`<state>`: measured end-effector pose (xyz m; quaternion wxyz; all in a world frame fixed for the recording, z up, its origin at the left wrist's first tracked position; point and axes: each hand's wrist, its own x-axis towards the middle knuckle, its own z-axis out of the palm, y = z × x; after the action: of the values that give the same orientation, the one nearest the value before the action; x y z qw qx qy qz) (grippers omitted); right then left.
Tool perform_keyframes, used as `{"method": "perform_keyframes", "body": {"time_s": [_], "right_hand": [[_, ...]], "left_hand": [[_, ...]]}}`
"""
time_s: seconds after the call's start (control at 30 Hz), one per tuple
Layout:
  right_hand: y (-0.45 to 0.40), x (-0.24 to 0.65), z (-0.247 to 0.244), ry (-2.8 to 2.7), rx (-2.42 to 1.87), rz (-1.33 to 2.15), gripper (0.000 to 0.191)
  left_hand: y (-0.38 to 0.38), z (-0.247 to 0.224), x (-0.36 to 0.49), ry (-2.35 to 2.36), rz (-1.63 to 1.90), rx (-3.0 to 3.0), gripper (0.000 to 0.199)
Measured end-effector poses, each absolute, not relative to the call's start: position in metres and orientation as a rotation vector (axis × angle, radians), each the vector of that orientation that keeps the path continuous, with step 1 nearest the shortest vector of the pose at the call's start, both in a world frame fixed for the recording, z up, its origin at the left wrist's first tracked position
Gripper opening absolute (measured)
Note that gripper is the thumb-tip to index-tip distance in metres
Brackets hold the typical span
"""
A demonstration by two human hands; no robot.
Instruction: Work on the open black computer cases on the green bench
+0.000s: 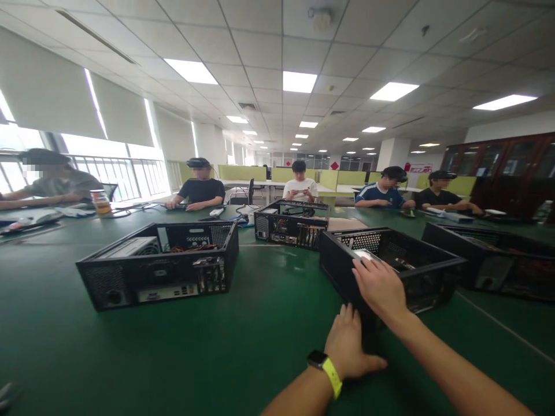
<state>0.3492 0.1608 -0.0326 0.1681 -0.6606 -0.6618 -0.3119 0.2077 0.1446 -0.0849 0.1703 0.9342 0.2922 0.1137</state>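
Note:
An open black computer case (416, 260) lies on the green table (260, 323) right in front of me. My right hand (379, 286) rests flat on the case's near top edge, fingers spread, holding nothing. My left hand (349, 344), with a yellow-strapped watch on the wrist, presses against the case's near lower corner with fingers together and flat; it grips nothing that I can see.
Other open black cases stand on the table: one at left (160, 263), one at the middle back (292, 222), one at right (498, 260). Several people sit along the far side. A jar (101, 202) stands at far left, wooden cabinets (507, 167) at right.

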Motion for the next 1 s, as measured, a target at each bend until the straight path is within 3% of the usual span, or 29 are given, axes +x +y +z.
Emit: {"method": "perform_keyframes", "body": {"time_s": [0.07,0.23,0.4,0.53,0.7,1.0], "right_hand": [[0.173,0.381,-0.038,-1.891,-1.882,-0.949,0.042],[0.202,0.438,-0.046,-1.810,-1.875,-1.063,0.040],[0.233,0.481,-0.051,-1.827,-1.851,-1.160,0.040],[0.242,0.499,-0.054,-1.843,-1.829,-1.192,0.040],[0.244,0.500,-0.054,-1.802,-1.874,-1.174,0.041],[0.240,0.489,-0.035,-1.759,-2.098,-0.953,0.041]], "left_hand": [[0.150,-0.092,0.169,0.894,0.412,2.651,0.101],[0.202,-0.061,0.045,1.668,0.744,2.664,0.074],[0.253,-0.027,-0.051,2.247,0.805,2.543,0.070],[0.280,-0.021,-0.077,2.299,0.632,2.519,0.067],[0.301,-0.006,-0.068,2.233,0.548,2.570,0.047],[0.286,0.015,-0.061,2.143,0.293,2.582,0.044]]}}
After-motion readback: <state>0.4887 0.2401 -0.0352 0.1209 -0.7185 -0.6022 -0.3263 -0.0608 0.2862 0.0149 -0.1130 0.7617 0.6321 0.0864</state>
